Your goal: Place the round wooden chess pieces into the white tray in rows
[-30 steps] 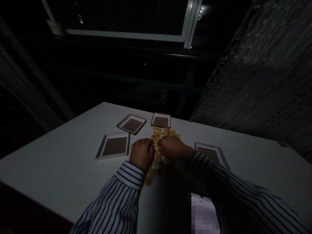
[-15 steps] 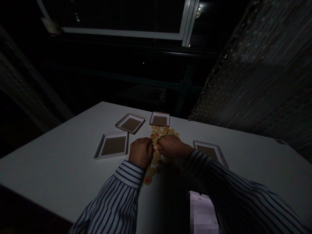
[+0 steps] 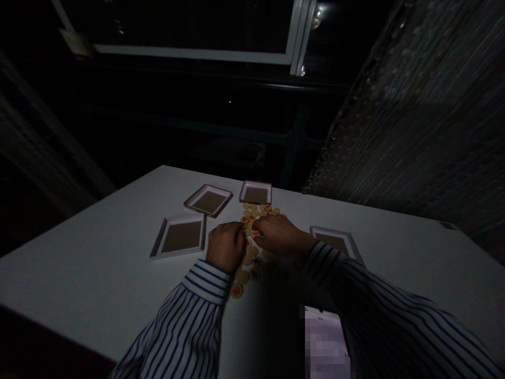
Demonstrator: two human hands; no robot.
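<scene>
Round wooden Chinese chess pieces [image 3: 242,277] lie in a long heap down the middle of the white table [image 3: 122,295], some with red or dark characters. My left hand [image 3: 226,246] rests along the heap's left side, its fingers curled closed. What those fingers hold, if anything, is hidden. Over the right side of the heap is my right hand [image 3: 278,235], closed, with a red-marked piece [image 3: 255,233] showing between thumb and index finger. The two hands are close together, fingertips facing across the pieces.
Shallow trays surround the heap: a near-left tray [image 3: 182,236], a far-left tray [image 3: 209,200], a far-middle tray [image 3: 256,192] and one at right [image 3: 338,242], partly behind my sleeve. A lit phone [image 3: 327,339] lies near me. A bead curtain [image 3: 410,105] hangs at right.
The view has shifted slightly. My right hand has edged a little away from me and to the right over the pieces. My left hand stays almost where it was.
</scene>
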